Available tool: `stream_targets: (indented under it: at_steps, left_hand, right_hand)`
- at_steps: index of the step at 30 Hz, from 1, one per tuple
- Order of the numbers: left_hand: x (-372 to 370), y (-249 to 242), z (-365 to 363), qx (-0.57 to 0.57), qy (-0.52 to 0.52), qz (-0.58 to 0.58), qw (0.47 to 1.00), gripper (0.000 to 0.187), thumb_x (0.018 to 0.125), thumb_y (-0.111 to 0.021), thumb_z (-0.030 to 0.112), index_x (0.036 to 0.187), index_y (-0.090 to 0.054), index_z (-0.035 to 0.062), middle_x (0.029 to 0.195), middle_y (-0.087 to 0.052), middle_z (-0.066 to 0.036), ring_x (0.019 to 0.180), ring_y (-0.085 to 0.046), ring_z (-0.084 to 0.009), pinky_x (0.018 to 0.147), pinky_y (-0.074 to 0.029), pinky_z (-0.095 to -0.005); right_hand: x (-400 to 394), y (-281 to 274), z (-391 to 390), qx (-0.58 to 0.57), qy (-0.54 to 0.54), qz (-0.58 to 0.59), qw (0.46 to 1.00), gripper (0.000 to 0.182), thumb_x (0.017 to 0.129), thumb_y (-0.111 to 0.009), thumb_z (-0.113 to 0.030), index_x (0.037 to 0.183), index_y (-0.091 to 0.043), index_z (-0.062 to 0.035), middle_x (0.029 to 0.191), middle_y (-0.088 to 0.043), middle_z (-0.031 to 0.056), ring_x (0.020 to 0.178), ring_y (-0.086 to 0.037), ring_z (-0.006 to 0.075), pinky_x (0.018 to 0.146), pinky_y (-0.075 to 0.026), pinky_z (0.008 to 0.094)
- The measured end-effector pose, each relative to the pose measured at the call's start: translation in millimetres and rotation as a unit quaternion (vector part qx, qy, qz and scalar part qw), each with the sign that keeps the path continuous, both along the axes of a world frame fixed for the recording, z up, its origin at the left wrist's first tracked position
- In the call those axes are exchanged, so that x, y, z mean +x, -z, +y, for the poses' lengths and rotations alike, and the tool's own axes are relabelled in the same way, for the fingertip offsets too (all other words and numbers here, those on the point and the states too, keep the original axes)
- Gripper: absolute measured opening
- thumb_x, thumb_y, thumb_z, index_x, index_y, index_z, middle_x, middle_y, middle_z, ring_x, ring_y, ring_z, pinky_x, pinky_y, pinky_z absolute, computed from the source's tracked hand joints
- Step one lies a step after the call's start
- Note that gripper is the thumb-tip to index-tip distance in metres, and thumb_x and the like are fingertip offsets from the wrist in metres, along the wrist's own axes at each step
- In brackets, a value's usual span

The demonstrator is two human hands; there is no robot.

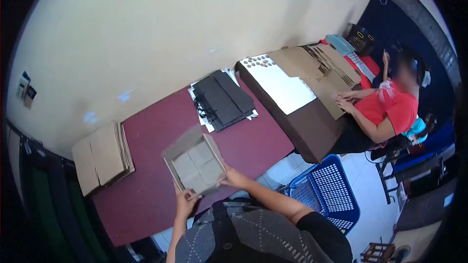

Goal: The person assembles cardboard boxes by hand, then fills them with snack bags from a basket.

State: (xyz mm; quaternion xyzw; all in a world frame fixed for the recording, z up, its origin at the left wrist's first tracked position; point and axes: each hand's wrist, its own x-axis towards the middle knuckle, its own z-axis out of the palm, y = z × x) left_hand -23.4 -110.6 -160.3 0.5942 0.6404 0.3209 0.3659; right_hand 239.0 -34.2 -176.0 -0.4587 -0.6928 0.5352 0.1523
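An open cardboard box [194,168] with upright side walls is held over the near edge of the maroon table [156,165]. Its inside shows bare cardboard with crossing seams, and the far flap stands up, slightly blurred. My left hand [185,201] grips the box's near left corner, fingers over the wall. At the near right corner, my right hand [234,177] holds the side wall, its thumb and fingers partly hidden by the cardboard.
Flattened cardboard boxes [100,156] are stacked at the table's left end. Black folders [224,100] with cords lie on white sheets toward the back. A co-worker in a red shirt [397,109] sits at the brown table [312,136] on the right. A blue plastic chair [336,190] stands beside me.
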Motion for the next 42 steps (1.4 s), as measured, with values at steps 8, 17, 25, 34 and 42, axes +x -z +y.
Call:
stream_targets:
  at_steps: [8,17,25,34,42]
  left_hand:
    - [-40.6,-33.6,5.2,-0.051,0.184,0.010,0.981,0.028,0.060,-0.080,0.005,0.069,-0.053,0.0031,0.149,-0.006,-0.024,0.133,-0.028,-0.0351,0.095,-0.041,-0.0372]
    - [-78.8,-52.8,81.2,0.047,0.334,0.200,0.920,0.028,0.057,-0.077,0.003,0.075,-0.057,0.0036,0.145,-0.024,-0.019,0.124,-0.040,-0.0364,0.104,-0.033,-0.0446]
    - [-92.7,-10.0,98.7,0.087,0.202,0.003,0.976,0.050,0.070,-0.069,0.006,0.118,-0.059,0.0146,0.144,-0.026,-0.022,0.131,-0.032,-0.0355,0.107,-0.025,-0.0446]
    - [-31.2,-49.4,64.0,-0.086,0.014,0.170,0.982,0.076,0.080,-0.061,0.015,0.143,-0.018,0.0074,0.146,-0.017,-0.026,0.137,-0.011,-0.0399,0.110,-0.016,-0.0454]
    - [-65.3,-10.3,77.4,-0.062,0.063,0.109,0.990,0.054,0.083,-0.046,0.005,0.134,-0.031,-0.0057,0.074,-0.065,-0.023,0.073,-0.065,-0.0363,0.078,-0.049,-0.0430]
  right_hand:
    - [-23.6,-76.5,-50.3,0.255,0.066,-0.305,0.915,0.044,0.079,-0.066,-0.032,0.117,-0.060,-0.0118,0.140,-0.027,0.0267,0.130,-0.027,0.0429,0.105,-0.028,0.0485]
    - [-61.0,-55.6,11.2,0.348,0.225,-0.346,0.842,0.076,0.080,-0.061,-0.019,0.143,-0.019,-0.0171,0.143,-0.029,0.0181,0.134,-0.025,0.0346,0.106,-0.022,0.0548]
    - [-46.7,-10.6,17.5,0.142,0.353,-0.325,0.866,0.023,0.080,-0.053,-0.006,0.101,-0.062,-0.0038,0.080,-0.065,0.0206,0.078,-0.064,0.0374,0.071,-0.051,0.0462]
    - [-95.7,-26.4,-2.0,0.055,0.340,-0.322,0.882,0.017,0.073,-0.056,-0.006,0.082,-0.064,0.0058,0.085,-0.063,0.0267,0.084,-0.062,0.0408,0.076,-0.051,0.0468]
    - [-97.1,-8.6,-41.7,0.076,0.359,-0.262,0.893,0.021,0.077,-0.054,-0.011,0.076,-0.063,0.0081,0.076,-0.060,0.0311,0.074,-0.061,0.0451,0.070,-0.051,0.0502]
